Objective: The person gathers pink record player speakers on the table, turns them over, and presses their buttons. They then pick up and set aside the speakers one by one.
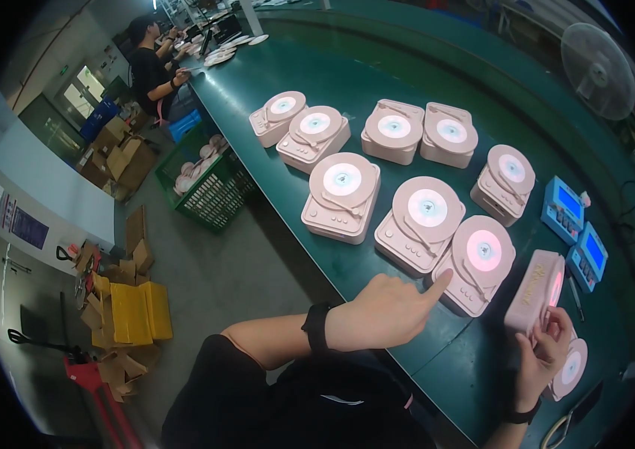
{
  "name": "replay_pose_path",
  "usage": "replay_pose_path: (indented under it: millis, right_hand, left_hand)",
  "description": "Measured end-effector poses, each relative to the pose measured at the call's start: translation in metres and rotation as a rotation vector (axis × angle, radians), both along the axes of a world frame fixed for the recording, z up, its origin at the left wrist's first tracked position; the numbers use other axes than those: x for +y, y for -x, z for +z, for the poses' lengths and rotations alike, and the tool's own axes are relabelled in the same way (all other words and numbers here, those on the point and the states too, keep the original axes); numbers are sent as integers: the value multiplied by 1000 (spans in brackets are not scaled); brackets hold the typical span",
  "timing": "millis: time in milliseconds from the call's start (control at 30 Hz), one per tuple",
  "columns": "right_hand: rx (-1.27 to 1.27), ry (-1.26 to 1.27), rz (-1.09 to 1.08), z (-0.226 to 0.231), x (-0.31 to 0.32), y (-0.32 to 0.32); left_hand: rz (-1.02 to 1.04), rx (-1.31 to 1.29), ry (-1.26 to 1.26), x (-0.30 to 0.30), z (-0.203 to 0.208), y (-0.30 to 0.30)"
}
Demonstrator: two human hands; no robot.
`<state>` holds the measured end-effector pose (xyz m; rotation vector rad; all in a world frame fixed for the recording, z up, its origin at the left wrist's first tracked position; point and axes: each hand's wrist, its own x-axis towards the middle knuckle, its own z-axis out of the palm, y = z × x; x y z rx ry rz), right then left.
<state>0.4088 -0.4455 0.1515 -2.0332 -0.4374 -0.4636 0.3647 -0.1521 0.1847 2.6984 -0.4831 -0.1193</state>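
My left hand (pixel 386 313) reaches in with its index finger stretched out and the other fingers curled. That fingertip touches the front left edge of a pink toy-like record player (pixel 469 293), whose round disc glows pink-white. Nothing is held in this hand. At the right, my right hand (pixel 544 352) pinches the lower edge of another pink record player (pixel 528 288). This one stands tipped on its side, gold lettering facing me and a pink glow at its disc edge. Partly behind my right hand is one more pink record player (pixel 573 369).
Several pink record players (pixel 338 221) with lit discs stand across the green table (pixel 287 213). Two blue devices with screens (pixel 563 211) lie right, beside a pen (pixel 576 298); scissors (pixel 557 434) lie lower right. A green crate (pixel 216 198) is on the floor. A co-worker (pixel 151 71) sits far left.
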Motion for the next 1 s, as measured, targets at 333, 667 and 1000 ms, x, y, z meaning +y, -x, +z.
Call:
replay_pose_path:
  millis: [333, 667, 1000]
  right_hand:
    - [84, -230, 138, -4, -6, 1]
    - [138, -282, 35, -4, 0, 4]
    - [241, -152, -3, 1, -1, 3]
  left_hand:
    - [-12, -122, -43, -2, -5, -5]
    - [-17, -117, -52, -1, -6, -4]
    - [-11, -91, -90, -5, 2, -5]
